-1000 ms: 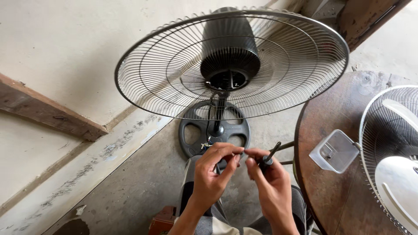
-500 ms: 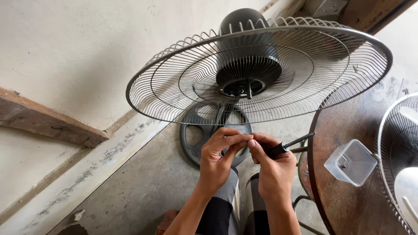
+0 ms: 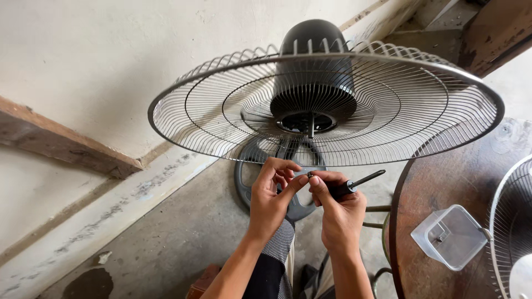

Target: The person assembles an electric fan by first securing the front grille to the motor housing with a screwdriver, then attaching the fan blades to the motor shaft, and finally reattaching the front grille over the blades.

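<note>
Pinching a tiny part, too small to ID, the left hand [image 3: 271,196] met the right hand [image 3: 338,207] fingertip to fingertip, just below the wire fan guard [image 3: 221,119]. Right also gripped a black-handled screwdriver [image 3: 354,184], shaft pointing right. Black motor housing [image 3: 313,66] sat behind the guard, round base [image 3: 246,182] on a rough concrete floor [image 3: 183,232] w/ stains. Plastered wall [image 3: 100,66] and a wood beam [image 3: 66,141] at left; clear plastic box [image 3: 450,237] on a round brown table [image 3: 443,182] at right.
</note>
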